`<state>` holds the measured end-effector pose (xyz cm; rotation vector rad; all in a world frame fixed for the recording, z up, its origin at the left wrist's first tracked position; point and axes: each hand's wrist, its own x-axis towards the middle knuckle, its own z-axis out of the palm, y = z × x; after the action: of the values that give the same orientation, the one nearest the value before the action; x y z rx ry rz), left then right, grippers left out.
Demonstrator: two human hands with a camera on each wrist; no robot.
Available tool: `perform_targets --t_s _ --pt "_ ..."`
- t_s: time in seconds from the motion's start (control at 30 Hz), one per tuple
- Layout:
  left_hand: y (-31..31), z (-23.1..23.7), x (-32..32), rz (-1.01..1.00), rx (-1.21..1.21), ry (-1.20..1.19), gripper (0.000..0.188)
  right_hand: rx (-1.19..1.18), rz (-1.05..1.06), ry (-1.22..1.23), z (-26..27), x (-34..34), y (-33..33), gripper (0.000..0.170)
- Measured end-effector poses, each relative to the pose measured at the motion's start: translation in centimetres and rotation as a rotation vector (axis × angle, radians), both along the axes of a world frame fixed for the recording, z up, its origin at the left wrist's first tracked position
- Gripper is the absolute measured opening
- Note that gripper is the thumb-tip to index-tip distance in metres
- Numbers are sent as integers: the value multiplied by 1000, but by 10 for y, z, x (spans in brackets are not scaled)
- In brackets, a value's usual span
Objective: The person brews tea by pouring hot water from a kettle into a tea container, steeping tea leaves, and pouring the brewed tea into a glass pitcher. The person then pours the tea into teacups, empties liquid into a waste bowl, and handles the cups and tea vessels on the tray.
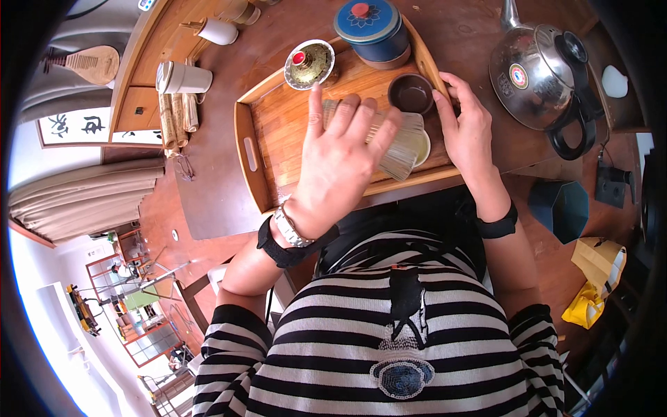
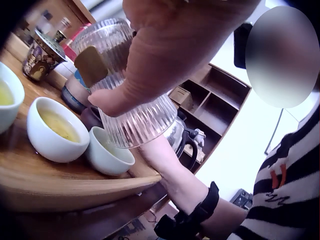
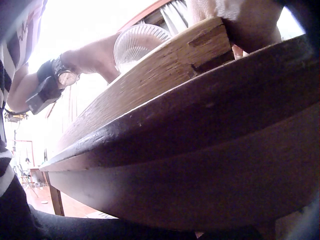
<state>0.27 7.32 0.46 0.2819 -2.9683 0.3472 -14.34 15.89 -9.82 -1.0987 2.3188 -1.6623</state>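
Observation:
My left hand [image 1: 340, 156] grips a ribbed clear glass pitcher [image 2: 142, 117], tilted with its mouth down over a small white cup [image 2: 110, 152]. In the left wrist view, a tan tab [image 2: 91, 66] shows on the glass near my fingertip. Beside that cup is another white cup [image 2: 57, 131] with yellow tea; a third stands at the left edge. My right hand [image 1: 472, 125] rests at the right end of the wooden tray [image 1: 278, 139], thumb and fingers extended at its rim, close to a dark brown cup [image 1: 410, 92].
On the tray's far side stand a patterned lidded bowl [image 1: 309, 64] and a blue lidded canister [image 1: 374, 31]. A steel kettle [image 1: 535, 73] stands right of the tray. Further left on the table are a white cup [image 1: 184, 78] and bamboo rolls [image 1: 174, 118]. A dark bin [image 1: 559, 208] stands below at right.

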Motion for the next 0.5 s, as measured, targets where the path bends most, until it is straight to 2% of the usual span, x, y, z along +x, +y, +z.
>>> perform_targets --t_s 0.03,0.07,0.1,0.2,0.23,0.33,0.5 --pt "-2 1 2 38 77 10 44 1 2 1 -1 0 0 26" --pt "-5 3 5 83 148 30 59 7 2 -20 -2 0 0 26" --pt "-10 3 8 83 148 32 59 14 0 -40 -2 0 0 26" --pt "-26 -7 27 283 599 278 72 25 -6 -9 -1 0 0 26" --pt "-28 -6 33 367 693 322 69 25 -3 -7 0 0 0 26" --pt "-45 -15 49 394 1037 633 62 34 -2 -24 0 0 1 26" --pt "-77 -27 75 502 1169 781 56 50 -2 -59 -1 -1 0 27"
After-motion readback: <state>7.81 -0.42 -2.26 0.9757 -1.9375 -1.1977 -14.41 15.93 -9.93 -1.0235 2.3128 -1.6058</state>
